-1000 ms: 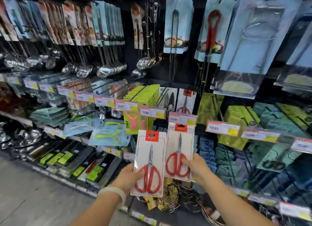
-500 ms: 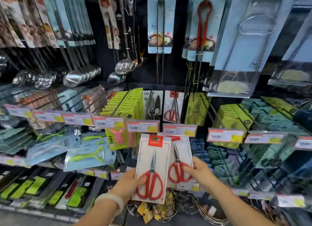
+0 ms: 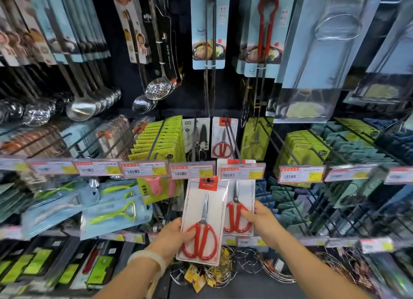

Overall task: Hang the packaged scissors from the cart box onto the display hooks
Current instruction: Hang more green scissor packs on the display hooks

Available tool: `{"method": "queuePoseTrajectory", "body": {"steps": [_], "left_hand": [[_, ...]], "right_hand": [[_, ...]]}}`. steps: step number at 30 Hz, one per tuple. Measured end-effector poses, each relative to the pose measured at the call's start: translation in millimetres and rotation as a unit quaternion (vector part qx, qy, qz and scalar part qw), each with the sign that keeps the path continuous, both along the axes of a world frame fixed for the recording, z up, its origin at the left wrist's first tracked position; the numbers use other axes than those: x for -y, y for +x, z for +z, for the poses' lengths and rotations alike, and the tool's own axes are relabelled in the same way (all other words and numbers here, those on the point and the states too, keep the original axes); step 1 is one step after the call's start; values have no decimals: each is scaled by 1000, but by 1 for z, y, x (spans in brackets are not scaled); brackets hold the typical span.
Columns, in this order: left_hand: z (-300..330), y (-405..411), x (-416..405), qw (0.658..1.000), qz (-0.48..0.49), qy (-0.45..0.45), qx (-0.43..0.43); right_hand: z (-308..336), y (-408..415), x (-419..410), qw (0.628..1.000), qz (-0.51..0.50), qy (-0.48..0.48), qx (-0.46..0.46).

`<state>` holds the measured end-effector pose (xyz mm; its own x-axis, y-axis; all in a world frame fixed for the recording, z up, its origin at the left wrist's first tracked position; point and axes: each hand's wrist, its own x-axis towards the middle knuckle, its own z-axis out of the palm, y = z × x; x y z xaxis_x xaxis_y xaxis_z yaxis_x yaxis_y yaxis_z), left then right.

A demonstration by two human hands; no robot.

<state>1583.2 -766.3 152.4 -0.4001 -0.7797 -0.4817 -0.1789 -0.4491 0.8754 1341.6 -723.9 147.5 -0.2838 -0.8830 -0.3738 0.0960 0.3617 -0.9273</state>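
Observation:
My left hand (image 3: 173,236) grips a white card pack of red-handled scissors (image 3: 202,220) by its lower left edge, thumb across the red handles. My right hand (image 3: 260,220) holds a second scissors pack (image 3: 238,207) by its right side; its top is tucked behind a price tag (image 3: 242,171). A long black display hook (image 3: 232,140) runs back from that tag. One more scissors pack (image 3: 223,138) hangs at the rear of it. The cart box is out of view.
Green packs (image 3: 159,138) fill the hook to the left, black-handled shears (image 3: 196,140) hang between. Tongs (image 3: 209,30) and ladles (image 3: 82,106) hang above. A row of price tags (image 3: 145,169) fronts the hooks. Wire racks (image 3: 223,269) lie on the shelf below.
Both hands have carried the packs up and closer to the hooks. The right pack's top has gone behind the price tag. My view has moved in and tilted up.

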Motion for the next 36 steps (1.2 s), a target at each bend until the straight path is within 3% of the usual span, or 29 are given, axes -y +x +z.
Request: {"method": "queuePoseTrajectory", "body": {"steps": [3,8,14,20,27,36], "left_hand": [[0,1,2,1000,-4,-6,6],[1,-4,-2,1000,-7,-20,13],[-6,-18,-13,1000,22,-10,4],[2,-43,-19,993,-10,-90,75],[31,-74,-8,982,-2,-179,59],[31,-77,-5,982,-13,-179,67]], "right_hand": [[11,-1,10,1000,-25,5,-12],[29,1,16,985,-73,46,-150],[23,31,-17,982,179,52,-33],[13,25,-28,990,76,-7,-120],[37,0,-23,990,6,-72,-117],[33,3,-15,995,4,-54,-84]]}}
